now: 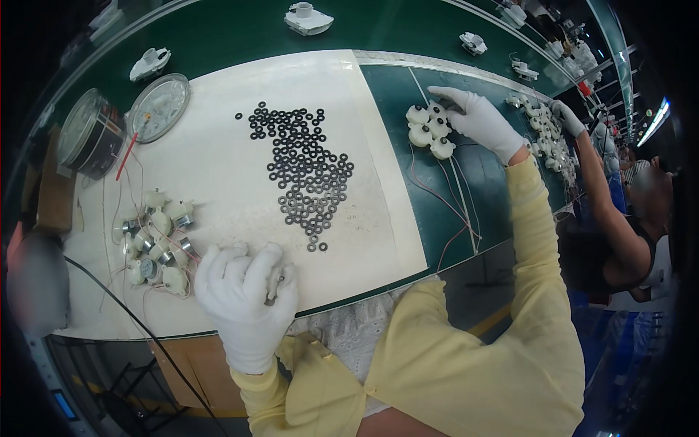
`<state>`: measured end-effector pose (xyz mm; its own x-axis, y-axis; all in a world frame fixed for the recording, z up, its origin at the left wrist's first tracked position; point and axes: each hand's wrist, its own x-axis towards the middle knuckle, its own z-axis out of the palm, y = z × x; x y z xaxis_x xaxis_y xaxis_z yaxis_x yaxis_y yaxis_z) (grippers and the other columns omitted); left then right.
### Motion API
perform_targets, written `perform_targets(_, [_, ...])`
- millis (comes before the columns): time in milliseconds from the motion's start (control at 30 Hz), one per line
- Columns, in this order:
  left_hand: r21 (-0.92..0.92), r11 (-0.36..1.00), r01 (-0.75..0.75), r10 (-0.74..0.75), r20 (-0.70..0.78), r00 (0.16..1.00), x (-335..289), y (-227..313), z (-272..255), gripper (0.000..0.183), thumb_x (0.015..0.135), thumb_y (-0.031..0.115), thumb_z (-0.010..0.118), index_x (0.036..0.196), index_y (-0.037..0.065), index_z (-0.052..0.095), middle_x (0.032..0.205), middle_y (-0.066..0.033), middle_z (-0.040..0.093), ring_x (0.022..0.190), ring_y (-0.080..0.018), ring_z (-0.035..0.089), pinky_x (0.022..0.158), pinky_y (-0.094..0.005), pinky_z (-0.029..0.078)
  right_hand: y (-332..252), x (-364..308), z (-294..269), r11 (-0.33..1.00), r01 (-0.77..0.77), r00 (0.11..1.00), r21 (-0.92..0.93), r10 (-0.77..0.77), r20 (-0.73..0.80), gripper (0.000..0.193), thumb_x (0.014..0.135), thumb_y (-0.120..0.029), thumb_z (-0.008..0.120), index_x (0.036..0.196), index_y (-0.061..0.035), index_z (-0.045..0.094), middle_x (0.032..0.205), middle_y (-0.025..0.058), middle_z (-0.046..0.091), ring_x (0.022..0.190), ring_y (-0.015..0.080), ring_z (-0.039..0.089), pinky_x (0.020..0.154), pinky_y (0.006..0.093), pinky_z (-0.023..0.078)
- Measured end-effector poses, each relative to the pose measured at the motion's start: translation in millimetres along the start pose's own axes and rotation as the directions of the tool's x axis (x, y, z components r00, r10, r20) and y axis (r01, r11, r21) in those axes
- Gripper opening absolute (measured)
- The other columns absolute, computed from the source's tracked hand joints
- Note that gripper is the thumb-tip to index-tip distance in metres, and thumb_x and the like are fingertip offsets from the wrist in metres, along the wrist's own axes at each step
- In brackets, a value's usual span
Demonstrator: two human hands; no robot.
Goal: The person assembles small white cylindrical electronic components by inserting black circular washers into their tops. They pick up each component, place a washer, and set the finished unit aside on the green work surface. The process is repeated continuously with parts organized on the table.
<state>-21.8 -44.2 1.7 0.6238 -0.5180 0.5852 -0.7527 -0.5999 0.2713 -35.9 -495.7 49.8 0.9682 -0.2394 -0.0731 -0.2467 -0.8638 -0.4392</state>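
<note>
My left hand (247, 306), in a white glove, is at the near edge of the white work surface. Its fingers are curled around a small grey-and-white part (274, 282), mostly hidden by the glove; it resembles the nearby motors. Beside it on the left lies a pile of small motors (154, 240) with cream plastic housings, silver cans and thin wires. My gloved right hand (484, 127) reaches to the far right, index finger stretched out and thumb apart. It is at a cluster of cream motors (429, 131) with black rings on top. Many loose black rings (309, 167) are spread mid-table.
A clear tub (91, 135) and its round lid (160, 109) stand at the left with a red stick (127, 156). White housings (308, 20) sit on the green belt (233, 29) behind. At right, a co-worker's gloved hand (568, 118) is by more motors (550, 138).
</note>
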Motion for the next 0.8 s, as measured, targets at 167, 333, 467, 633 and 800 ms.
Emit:
perform_targets(167, [-0.030, 0.999, 0.017, -0.017, -0.021, 1.000, -7, -1, -7, 0.044, 0.078, 0.011, 0.076, 0.122, 0.009, 0.069, 0.103, -0.0064, 0.066, 0.114, -0.0311, 0.062, 0.114, -0.0547, 0.041, 2, -9, 7, 0.995, 0.048, 0.995, 0.086, -0.040, -0.089, 0.058, 0.090, 0.002, 0.057, 0.148, -0.0086, 0.059, 0.110, 0.0115, 0.074, 0.093, 0.0135, 0.066, 0.083, 0.0280, 0.055])
perform_targets(333, [-0.071, 0.997, 0.006, -0.013, -0.105, 0.994, -11, -5, -14, 0.046, 0.078, 0.011, 0.075, 0.123, 0.005, 0.069, 0.107, -0.0069, 0.067, 0.118, -0.0341, 0.061, 0.116, -0.0562, 0.040, -1, -23, 2, 0.994, 0.105, 0.963, 0.040, -0.092, -0.252, 0.052, 0.096, -0.006, 0.064, 0.148, -0.0087, 0.059, 0.118, 0.0095, 0.073, 0.092, 0.0106, 0.065, 0.078, 0.0259, 0.053])
perform_targets(467, [-0.094, 0.993, -0.066, 0.056, -0.109, 0.992, -1, 14, -35, 0.041, 0.073, 0.014, 0.077, 0.112, 0.006, 0.070, 0.106, -0.0060, 0.066, 0.117, -0.0341, 0.061, 0.112, -0.0580, 0.042, -71, -72, 1, 0.912, 0.145, 0.933, 0.385, 0.004, -0.360, 0.050, 0.106, -0.028, 0.058, 0.147, -0.0010, 0.058, 0.126, 0.0111, 0.071, 0.100, 0.0114, 0.066, 0.079, 0.0241, 0.049])
perform_targets(633, [-0.252, 0.924, -0.286, 0.255, -0.149, 0.955, 27, 56, -40, 0.025, 0.073, 0.029, 0.077, 0.096, 0.025, 0.069, 0.101, 0.0037, 0.063, 0.110, -0.0265, 0.062, 0.096, -0.0492, 0.048, -152, -127, 54, 0.416, -0.042, 0.929, 0.908, -0.318, 0.189, 0.099, 0.097, -0.079, 0.048, 0.154, 0.0016, 0.048, 0.137, 0.0177, 0.064, 0.125, 0.0252, 0.060, 0.105, 0.0390, 0.045])
perform_targets(800, [-0.164, 0.923, -0.349, 0.279, -0.340, 0.898, 41, 67, -9, 0.022, 0.077, 0.034, 0.076, 0.097, 0.029, 0.069, 0.103, 0.0045, 0.061, 0.106, -0.0251, 0.062, 0.085, -0.0438, 0.048, -153, -153, 131, 0.677, 0.135, 0.956, 0.724, -0.280, 0.083, 0.092, 0.103, -0.074, 0.037, 0.150, 0.0042, 0.047, 0.131, 0.0143, 0.063, 0.119, 0.0237, 0.063, 0.104, 0.0362, 0.047])
